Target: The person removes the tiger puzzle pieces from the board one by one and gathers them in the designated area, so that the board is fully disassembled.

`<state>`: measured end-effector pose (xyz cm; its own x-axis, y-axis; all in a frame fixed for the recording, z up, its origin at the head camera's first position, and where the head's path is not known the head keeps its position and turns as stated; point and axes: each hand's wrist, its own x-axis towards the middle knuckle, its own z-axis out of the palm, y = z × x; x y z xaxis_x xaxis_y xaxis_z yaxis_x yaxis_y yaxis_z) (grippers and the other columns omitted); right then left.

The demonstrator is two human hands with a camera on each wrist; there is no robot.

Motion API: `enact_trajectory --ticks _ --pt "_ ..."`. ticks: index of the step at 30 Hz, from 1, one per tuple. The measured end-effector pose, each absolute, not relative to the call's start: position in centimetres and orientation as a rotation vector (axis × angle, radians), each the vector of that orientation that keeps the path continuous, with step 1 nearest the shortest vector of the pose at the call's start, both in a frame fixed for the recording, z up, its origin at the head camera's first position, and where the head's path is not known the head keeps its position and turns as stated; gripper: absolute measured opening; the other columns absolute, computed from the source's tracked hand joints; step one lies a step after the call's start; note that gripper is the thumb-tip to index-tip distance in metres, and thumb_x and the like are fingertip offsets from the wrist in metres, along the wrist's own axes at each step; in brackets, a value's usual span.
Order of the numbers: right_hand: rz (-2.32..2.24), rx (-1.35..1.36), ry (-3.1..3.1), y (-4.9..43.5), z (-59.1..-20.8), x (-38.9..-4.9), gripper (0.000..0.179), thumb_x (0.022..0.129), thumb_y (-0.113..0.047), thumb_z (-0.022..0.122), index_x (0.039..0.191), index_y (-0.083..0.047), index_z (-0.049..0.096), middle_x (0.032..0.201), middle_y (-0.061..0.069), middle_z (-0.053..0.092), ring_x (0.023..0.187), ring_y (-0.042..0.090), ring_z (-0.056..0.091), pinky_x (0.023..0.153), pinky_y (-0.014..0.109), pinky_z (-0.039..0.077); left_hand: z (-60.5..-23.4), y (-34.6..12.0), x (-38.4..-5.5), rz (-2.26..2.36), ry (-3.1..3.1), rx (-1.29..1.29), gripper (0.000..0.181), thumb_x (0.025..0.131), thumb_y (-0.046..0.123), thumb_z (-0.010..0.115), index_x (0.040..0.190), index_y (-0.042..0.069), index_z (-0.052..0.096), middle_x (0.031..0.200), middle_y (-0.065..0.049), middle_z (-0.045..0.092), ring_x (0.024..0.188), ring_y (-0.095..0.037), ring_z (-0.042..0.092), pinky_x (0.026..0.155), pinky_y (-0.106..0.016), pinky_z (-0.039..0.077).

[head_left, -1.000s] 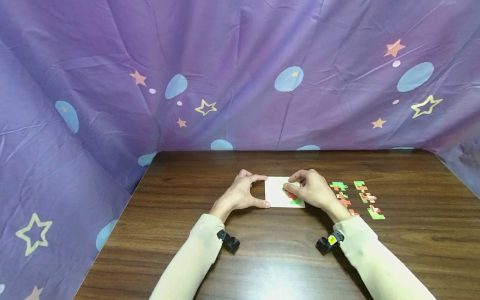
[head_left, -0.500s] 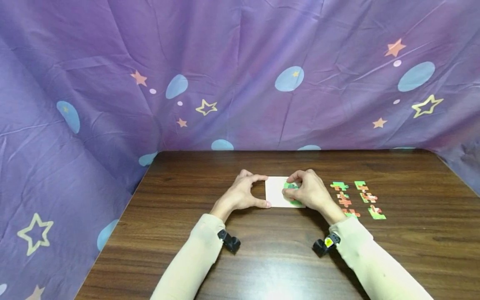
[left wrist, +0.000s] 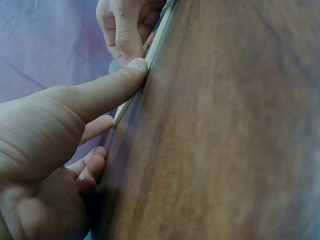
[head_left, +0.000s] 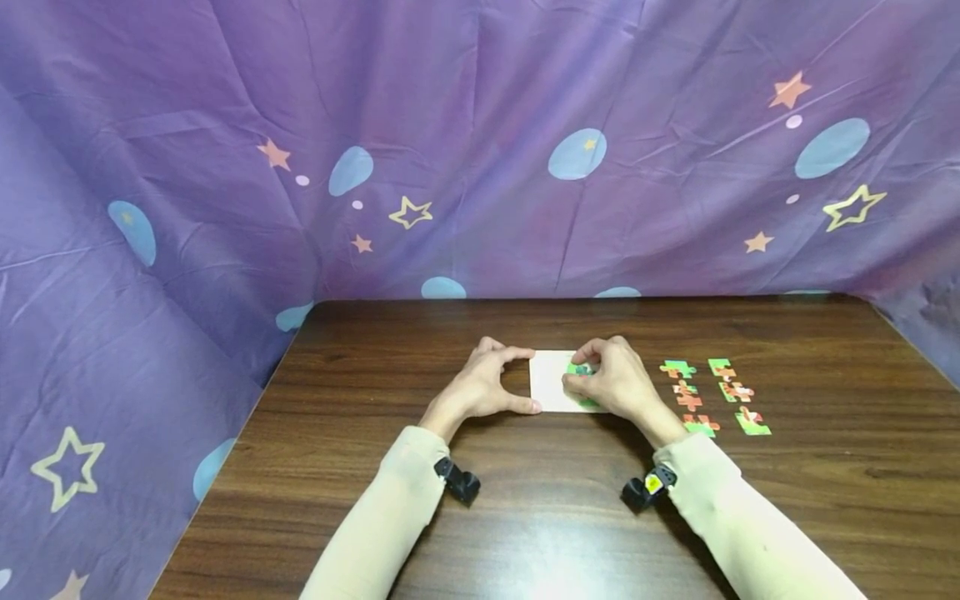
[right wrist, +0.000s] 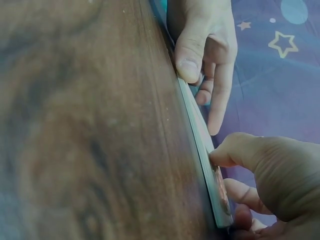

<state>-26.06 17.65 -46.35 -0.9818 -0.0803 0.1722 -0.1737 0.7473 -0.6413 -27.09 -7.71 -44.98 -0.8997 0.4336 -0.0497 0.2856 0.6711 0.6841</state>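
A small white puzzle board (head_left: 547,383) lies on the wooden table. My left hand (head_left: 483,385) holds it by its left side, with the index finger at the far corner and the thumb at the near corner. Over the board's right half, my right hand (head_left: 619,382) pinches a green puzzle piece (head_left: 581,369) between thumb and fingers, partly hidden by the hand. Seen edge-on in the right wrist view, the board (right wrist: 199,142) has the right thumb touching its top. In the left wrist view, the left thumb (left wrist: 135,65) presses on the board's near edge.
Right of the board, several loose red and green puzzle pieces (head_left: 688,397) form one column, with another column of pieces (head_left: 737,392) farther right. A purple curtain (head_left: 480,150) with stars hangs behind the table (head_left: 840,500).
My right hand has shifted slightly left over the board, and green now shows beneath its fingers where red showed earlier. Its arm uncovers more loose pieces. My left hand stays in place.
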Motion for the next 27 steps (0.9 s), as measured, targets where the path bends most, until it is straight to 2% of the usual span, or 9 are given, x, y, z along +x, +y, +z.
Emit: enact_trajectory --ticks 7,16,19,23,27 --pt "1.073 0.232 -2.774 17.52 -46.36 -26.06 0.031 0.084 -0.025 0.091 0.109 -0.009 0.080 0.112 0.019 0.068 0.106 0.035 0.061 0.095 0.053 0.050 -44.83 -7.79 -26.97 1.050 2.676 0.586 0.092 0.080 0.038 0.103 0.160 0.025 0.062 0.145 -0.010 0.049 0.132 -0.027 0.053 0.117 -0.048 0.051" --pt "1.155 0.238 -2.734 17.46 -46.22 -25.98 0.034 0.090 -0.026 0.092 0.117 -0.010 0.079 0.107 0.016 0.063 0.092 0.026 0.062 0.080 0.039 0.048 -44.95 -7.74 -27.08 1.055 2.673 0.587 0.093 0.079 0.036 0.104 0.161 0.025 0.061 0.145 -0.011 0.049 0.129 -0.027 0.054 0.115 -0.047 0.051" --pt "1.233 0.242 -2.715 17.52 -46.13 -25.94 0.033 0.093 -0.025 0.091 0.119 -0.010 0.077 0.109 0.017 0.068 0.080 0.022 0.069 0.073 0.036 0.053 -44.89 -7.76 -27.03 1.060 2.674 0.589 0.093 0.079 0.036 0.104 0.161 0.024 0.061 0.144 -0.011 0.049 0.129 -0.027 0.054 0.116 -0.046 0.051" --pt "1.288 0.253 -2.694 17.61 -46.17 -26.02 0.031 0.096 -0.026 0.089 0.120 -0.012 0.076 0.109 0.013 0.076 0.070 0.017 0.071 0.066 0.031 0.056 -44.99 -7.77 -27.11 1.059 2.675 0.592 0.093 0.079 0.036 0.104 0.161 0.024 0.062 0.145 -0.011 0.050 0.131 -0.027 0.053 0.117 -0.046 0.050" --pt "1.260 0.253 -2.694 17.60 -46.28 -26.13 0.024 0.097 -0.025 0.088 0.116 -0.012 0.079 0.103 0.007 0.078 0.073 0.015 0.069 0.070 0.031 0.053 -45.08 -7.78 -27.20 1.056 2.677 0.601 0.093 0.079 0.036 0.104 0.161 0.024 0.061 0.147 -0.012 0.049 0.134 -0.027 0.051 0.120 -0.047 0.048"
